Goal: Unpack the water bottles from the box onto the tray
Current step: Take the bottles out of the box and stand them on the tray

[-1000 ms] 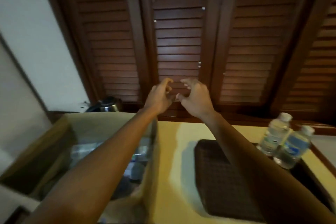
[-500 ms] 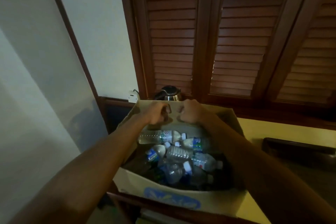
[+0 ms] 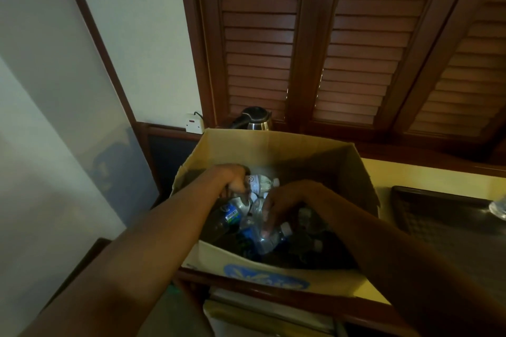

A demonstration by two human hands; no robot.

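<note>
Bottles (image 3: 271,238) in box (image 3: 276,145) | left hand (image 3: 232,180) grips one | right hand (image 3: 284,202) grips another

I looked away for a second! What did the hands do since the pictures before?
Both hands went down from the air above the counter into the cardboard box. The left hand now curls over a bottle at the back; the right hand reaches onto a bottle nearer the front. No bottle has been lifted out. The kettle stayed put.
</note>
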